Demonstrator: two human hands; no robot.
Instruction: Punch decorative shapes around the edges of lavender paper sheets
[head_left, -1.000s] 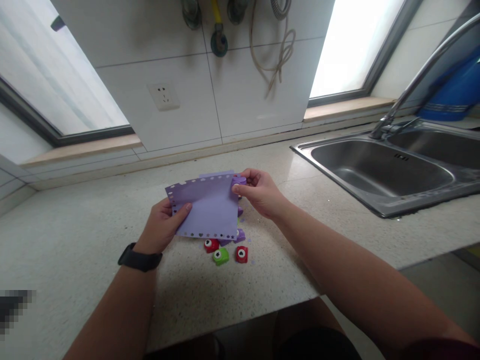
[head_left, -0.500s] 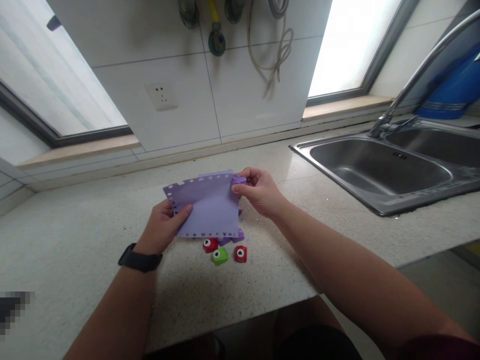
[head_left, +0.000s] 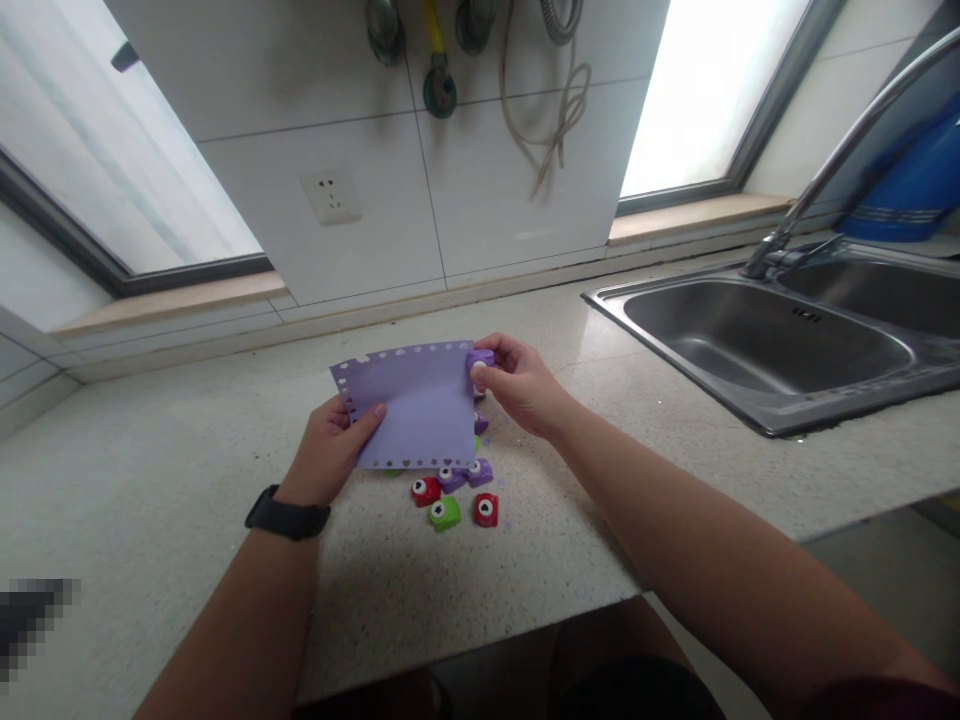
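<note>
A purple sheet of paper (head_left: pixel 420 410) with small shapes cut along its top, left and bottom edges is raised over the counter. My left hand (head_left: pixel 330 445) grips its left side, thumb on the front. At the sheet's upper right corner, my right hand (head_left: pixel 521 385) pinches a purple craft punch (head_left: pixel 480 358), its thumb on the white button. Below the sheet lie a red punch (head_left: pixel 426 490), a green punch (head_left: pixel 445 513), another red punch (head_left: pixel 486 509) and purple punches (head_left: pixel 478 472). More punches are partly hidden behind the paper.
Small paper bits lie on the speckled counter (head_left: pixel 187 430) near the punches. A steel sink (head_left: pixel 750 400) with a tall faucet (head_left: pixel 832 150) is at the right, and a blue object (head_left: pixel 904 185) stands behind it. The tiled wall has a socket (head_left: pixel 331 195).
The purple sheet has tilted and shifted slightly, showing more of the punches beneath. My right thumb now lies on the punch's white button. The whole view has moved a little.
</note>
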